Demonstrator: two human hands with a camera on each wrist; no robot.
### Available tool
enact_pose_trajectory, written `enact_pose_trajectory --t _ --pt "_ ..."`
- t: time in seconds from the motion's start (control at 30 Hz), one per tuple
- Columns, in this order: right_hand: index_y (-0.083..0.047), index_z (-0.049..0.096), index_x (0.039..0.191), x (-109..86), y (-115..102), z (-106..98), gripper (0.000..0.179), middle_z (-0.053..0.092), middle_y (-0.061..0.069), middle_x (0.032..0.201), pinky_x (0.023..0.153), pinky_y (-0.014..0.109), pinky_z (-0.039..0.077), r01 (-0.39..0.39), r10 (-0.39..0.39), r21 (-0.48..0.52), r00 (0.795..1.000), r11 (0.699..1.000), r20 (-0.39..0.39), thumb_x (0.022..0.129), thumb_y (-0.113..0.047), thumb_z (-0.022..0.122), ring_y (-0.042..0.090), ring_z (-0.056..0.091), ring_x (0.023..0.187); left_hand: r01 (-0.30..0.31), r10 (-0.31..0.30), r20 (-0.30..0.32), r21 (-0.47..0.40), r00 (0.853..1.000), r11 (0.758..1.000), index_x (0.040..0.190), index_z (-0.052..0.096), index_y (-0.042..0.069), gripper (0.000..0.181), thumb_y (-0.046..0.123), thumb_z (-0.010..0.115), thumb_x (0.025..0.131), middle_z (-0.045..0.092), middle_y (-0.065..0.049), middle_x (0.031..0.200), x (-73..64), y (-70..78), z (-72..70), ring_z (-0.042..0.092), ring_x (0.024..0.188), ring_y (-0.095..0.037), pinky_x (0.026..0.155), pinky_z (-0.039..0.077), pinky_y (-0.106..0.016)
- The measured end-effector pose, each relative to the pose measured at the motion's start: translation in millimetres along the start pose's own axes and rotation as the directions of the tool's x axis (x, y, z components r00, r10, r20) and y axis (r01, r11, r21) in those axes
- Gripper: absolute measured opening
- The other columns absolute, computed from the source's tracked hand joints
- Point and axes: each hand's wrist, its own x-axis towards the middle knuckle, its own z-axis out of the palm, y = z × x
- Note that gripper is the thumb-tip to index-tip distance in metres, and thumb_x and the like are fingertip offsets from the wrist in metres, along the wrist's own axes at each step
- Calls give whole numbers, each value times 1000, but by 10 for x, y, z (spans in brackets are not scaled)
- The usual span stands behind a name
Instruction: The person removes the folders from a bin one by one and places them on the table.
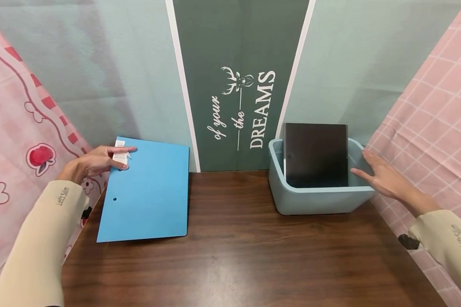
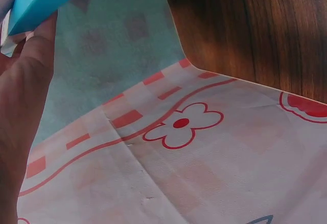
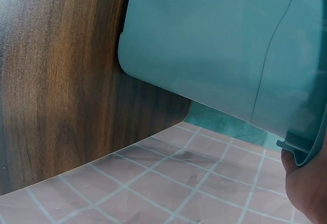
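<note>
Since I'm driving from afar, I check the fingers first: L hand [image 1: 94, 162] has them narrow, pinching the blue folder [image 1: 150, 196] by its upper L edge, thumb & index showing beside the label [image 1: 120, 159]; the rest are hidden from me. R hand [image 1: 389, 179] grips the bin [image 1: 322, 201] at its R rim, thumb over the inner side. Folder's at the L end of the tabletop [image 1: 230, 243], tilted, face up toward me; can't tell if its lower edge touches down. Bin's on the R end, well apart, w/ a black folder [image 1: 316, 155] leaning inside & poking above the rim. Green cloth [image 1: 138, 68] hangs behind, fruit-print cloth [image 1: 7, 136] on the L, checked cloth [image 1: 426, 119] on the R.

To handle it well, IMO: pinch firm, as a one-edge hold could let the far corner sag or twist; don't bend the folder; steady R pressure so the bin won't skid; avoid knocking the black one.
</note>
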Motion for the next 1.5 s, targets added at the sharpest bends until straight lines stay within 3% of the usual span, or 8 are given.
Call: enact_pose_trajectory --t 0.07,0.13,0.23,0.7,0.8,0.93,1.17,1.5 --pt "5 2 166 17 22 0 92 6 38 169 123 74 3 12 -12 -4 1000 1000 -4 110 -50 48 57 5 157 6 -6 8 3 1000 1000 163 43 19 77 22 81 96 9 -22 176 -12 -10 23 56 97 -15 69 48 -22" --pt "6 3 166 38 48 1 92 6 38 169 124 72 3 25 -25 -12 1000 1000 -7 110 -50 48 57 6 157 5 -5 18 -1 1000 1000 164 41 17 78 21 80 97 4 -23 176 -27 -23 51 51 126 -32 76 51 -22" --pt "7 4 166 66 90 1 91 8 37 169 125 71 4 45 -46 -26 999 999 -12 110 -49 49 57 7 156 6 -5 33 -20 999 1000 166 37 15 78 19 77 99 -6 -21 176 -53 -56 101 22 153 -44 88 53 -21" --pt "4 0 167 108 167 -28 91 4 36 170 124 74 2 58 -58 -11 998 998 4 110 -51 47 56 3 157 40 -40 -141 -1 989 999 167 34 13 73 20 70 104 7 -24 176 -214 -273 447 34 135 -40 79 47 -24" --pt "4 1 167 111 193 -27 91 4 36 170 124 74 3 63 -63 -11 998 998 5 110 -51 47 56 3 157 64 -58 -166 28 984 998 167 33 16 74 24 71 104 3 -24 176 -251 -350 512 28 142 -45 92 50 -32" --pt "3 1 167 115 229 -20 91 4 36 170 123 74 3 71 -71 -14 997 997 4 110 -51 47 56 3 157 87 -85 -185 2 979 996 167 31 13 76 22 71 104 -2 -27 175 -289 -443 607 22 148 -52 118 39 -64" --pt "3 1 167 108 221 -4 91 5 36 170 123 74 3 66 -66 -11 998 998 -2 110 -51 47 56 4 157 69 -78 -139 -69 987 995 167 26 6 75 12 68 104 -7 -33 172 -216 -615 690 12 151 -57 119 17 -77" --pt "6 4 166 104 116 -55 91 7 37 170 125 71 3 50 -50 -18 999 999 3 110 -50 48 56 6 157 56 -61 -75 -65 995 996 166 28 5 74 13 68 104 -1 -36 171 -21 -767 682 17 149 -59 117 18 -79"
